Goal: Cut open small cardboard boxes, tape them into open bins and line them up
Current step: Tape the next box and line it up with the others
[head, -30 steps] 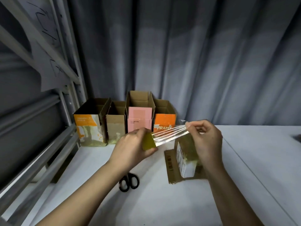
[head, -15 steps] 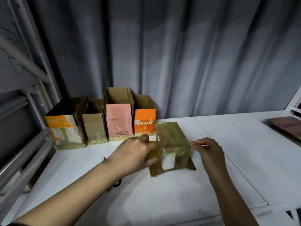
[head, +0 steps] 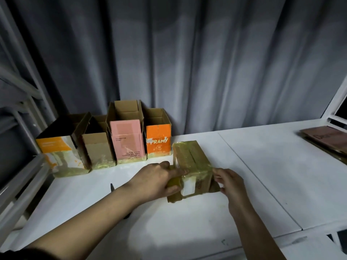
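Four open bins [head: 105, 147] line the curtain; left grip [head: 159, 180] clasps one tape roll [head: 173, 182], right grip [head: 228, 182] pinches one taped box [head: 191, 158].

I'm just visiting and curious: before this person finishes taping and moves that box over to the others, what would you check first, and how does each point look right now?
1. Brown cardboard box wrapped in yellowish clear tape rests on the white table: ok.
2. Left hand holds the yellowish tape roll against the box: ok.
3. Right hand steadies the box's right side: ok.
4. Tape cut from the roll: cannot tell.
5. Free spot right of the orange cardboard bin: ok.
6. Black scissors within reach: ok, mostly hidden by the left forearm.
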